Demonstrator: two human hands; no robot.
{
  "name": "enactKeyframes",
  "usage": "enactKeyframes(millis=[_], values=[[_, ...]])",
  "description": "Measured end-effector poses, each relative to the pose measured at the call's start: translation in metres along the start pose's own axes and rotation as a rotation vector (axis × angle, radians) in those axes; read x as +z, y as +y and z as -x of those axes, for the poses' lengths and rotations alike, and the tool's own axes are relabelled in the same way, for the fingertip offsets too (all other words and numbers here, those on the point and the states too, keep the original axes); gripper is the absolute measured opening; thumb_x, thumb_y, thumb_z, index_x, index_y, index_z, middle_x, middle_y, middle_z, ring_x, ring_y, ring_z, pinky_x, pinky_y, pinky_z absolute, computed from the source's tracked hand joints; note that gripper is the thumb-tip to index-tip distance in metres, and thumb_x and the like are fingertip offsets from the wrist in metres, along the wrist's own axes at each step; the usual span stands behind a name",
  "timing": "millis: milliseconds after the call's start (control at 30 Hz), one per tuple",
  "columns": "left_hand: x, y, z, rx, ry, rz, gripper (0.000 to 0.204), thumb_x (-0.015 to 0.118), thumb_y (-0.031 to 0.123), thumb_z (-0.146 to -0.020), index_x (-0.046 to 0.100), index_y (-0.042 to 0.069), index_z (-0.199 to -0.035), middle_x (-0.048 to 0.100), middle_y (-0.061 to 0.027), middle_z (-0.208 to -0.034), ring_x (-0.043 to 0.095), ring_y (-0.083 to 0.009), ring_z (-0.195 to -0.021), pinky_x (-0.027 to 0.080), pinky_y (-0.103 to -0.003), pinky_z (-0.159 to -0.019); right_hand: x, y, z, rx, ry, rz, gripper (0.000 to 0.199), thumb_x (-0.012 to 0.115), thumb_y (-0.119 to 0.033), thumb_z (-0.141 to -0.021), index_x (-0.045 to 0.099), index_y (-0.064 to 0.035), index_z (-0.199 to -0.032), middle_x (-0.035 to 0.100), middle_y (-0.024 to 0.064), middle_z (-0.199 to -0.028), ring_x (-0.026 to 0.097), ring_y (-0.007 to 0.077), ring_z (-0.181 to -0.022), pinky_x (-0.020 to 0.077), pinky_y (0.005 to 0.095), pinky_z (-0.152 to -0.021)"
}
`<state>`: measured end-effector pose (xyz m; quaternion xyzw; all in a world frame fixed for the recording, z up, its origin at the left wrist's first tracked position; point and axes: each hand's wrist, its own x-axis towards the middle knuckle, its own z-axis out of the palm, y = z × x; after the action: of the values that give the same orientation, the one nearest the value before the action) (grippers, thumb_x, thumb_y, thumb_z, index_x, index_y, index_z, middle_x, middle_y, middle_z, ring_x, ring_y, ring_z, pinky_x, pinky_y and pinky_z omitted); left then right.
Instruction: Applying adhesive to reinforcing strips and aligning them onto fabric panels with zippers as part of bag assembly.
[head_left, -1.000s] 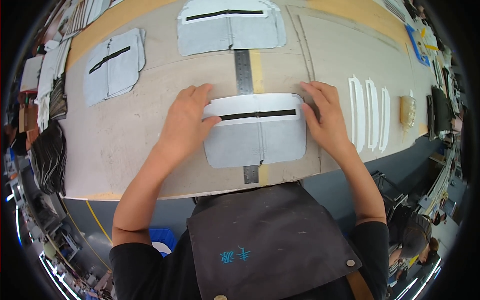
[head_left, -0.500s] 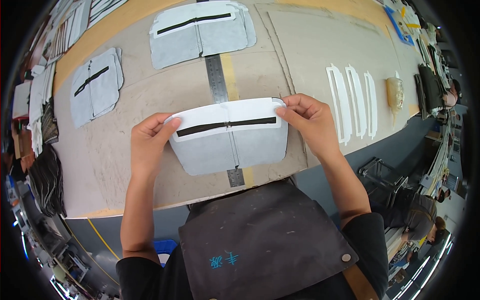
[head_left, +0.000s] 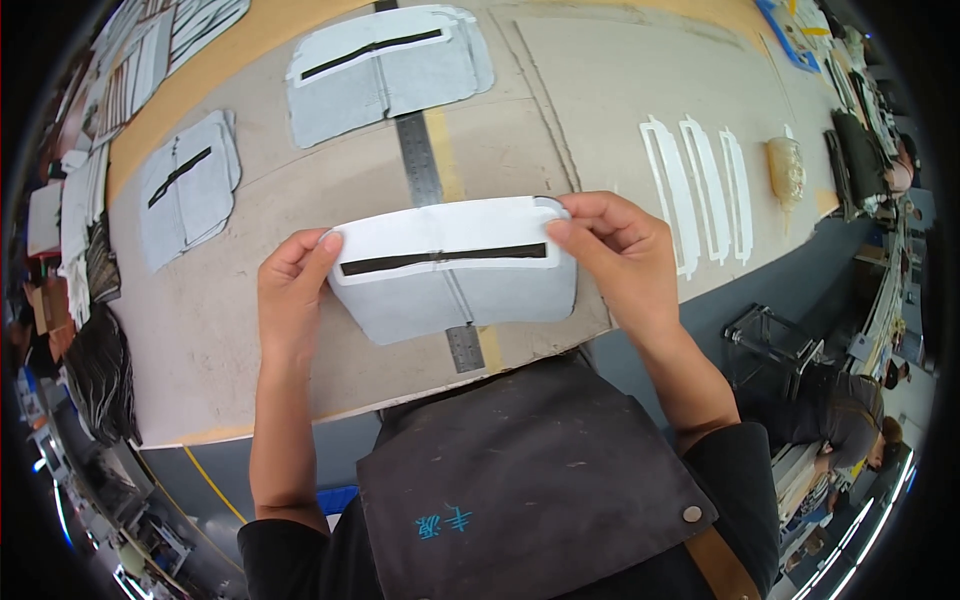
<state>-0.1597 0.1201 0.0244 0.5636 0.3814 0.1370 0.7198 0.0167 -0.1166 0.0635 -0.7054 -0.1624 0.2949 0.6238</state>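
- Left hand [head_left: 293,290], left of centre: forearm rises almost vertically from the lower edge of the frame. Thumb lies on the near face, fingers curl behind. Grip: thumb and fingers closed in a pinch on the upper left corner of the grey-white panel.
- Grey-white panel [head_left: 450,290], centre of the frame: suspended between both hands, in front of the metal ruler [head_left: 418,160], which shows above and below it. Long axis: roughly left to right, right end slightly higher. The black slot [head_left: 445,260] runs parallel to this axis, nearer the upper edge; the centre seam slants from upper centre toward lower right.
- Change, panel: 1.0 s ago it lay flat on the table [head_left: 560,120] with the hands at its sides. Both upper corners are now gripped, and the panel is tilted, appearing shorter from top to bottom.
- Right hand [head_left: 625,255], right of centre: forearm slants up and left from the lower right. Thumb presses the near face, fingers bent behind the edge. Grip: closed in a pinch on the upper right corner.
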Motion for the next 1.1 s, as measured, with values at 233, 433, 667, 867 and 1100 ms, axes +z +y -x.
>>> enactKeyframes(millis=[233,433,667,867,1100], values=[[0.022,0.012,0.011,0.036,-0.021,-0.007,0.018,0.069,0.017,-0.092,0.070,0.000,-0.099,0.070,-0.0010,-0.084,0.059,-0.0045,-0.076,0.044,-0.021,-0.073,-0.013,0.020,-0.013,0.013,0.075,-0.080,0.021,0.068,-0.007,-0.091,0.067,0.0043,-0.110,0.071,0.0064,-0.096,0.063,0.0079,-0.085,0.0485,0.0230,-0.080],[0.024,0.016,0.013,0.044,-0.014,-0.078,0.019,0.067,0.016,-0.094,0.069,0.000,-0.102,0.069,-0.0008,-0.088,0.059,-0.0061,-0.079,0.046,-0.022,-0.075,-0.016,0.027,-0.023,0.078,0.107,-0.077,0.025,0.067,-0.005,-0.091,0.066,0.0043,-0.114,0.071,0.0062,-0.095,0.064,0.0089,-0.088,0.0483,0.0232,-0.083],[0.017,0.014,0.012,0.010,-0.038,-0.046,0.018,0.070,0.012,-0.091,0.068,0.000,-0.104,0.070,-0.0026,-0.089,0.061,-0.0068,-0.080,0.045,-0.022,-0.075,-0.010,0.021,-0.021,0.064,0.051,-0.086,0.025,0.070,-0.007,-0.090,0.067,0.0024,-0.112,0.070,0.0041,-0.093,0.062,0.0077,-0.087,0.0478,0.0229,-0.082],[0.003,0.002,0.002,-0.064,-0.056,0.115,0.012,0.071,0.016,-0.091,0.066,0.005,-0.094,0.069,-0.0009,-0.086,0.060,-0.0067,-0.077,0.045,-0.022,-0.074,-0.008,0.015,-0.020,0.187,-0.110,-0.293,0.014,0.066,-0.014,-0.094,0.066,-0.0031,-0.103,0.070,0.0019,-0.092,0.060,0.0061,-0.086,0.0436,0.0222,-0.084],[0.011,0.006,0.001,-0.105,-0.069,0.183,0.013,0.067,0.019,-0.094,0.065,0.006,-0.093,0.069,-0.0006,-0.086,0.060,-0.0070,-0.078,0.046,-0.023,-0.073,-0.008,0.013,-0.019,0.237,-0.121,-0.375,0.016,0.065,-0.015,-0.095,0.065,-0.0024,-0.104,0.070,0.0033,-0.094,0.060,0.0065,-0.088,0.0432,0.0234,-0.085]])
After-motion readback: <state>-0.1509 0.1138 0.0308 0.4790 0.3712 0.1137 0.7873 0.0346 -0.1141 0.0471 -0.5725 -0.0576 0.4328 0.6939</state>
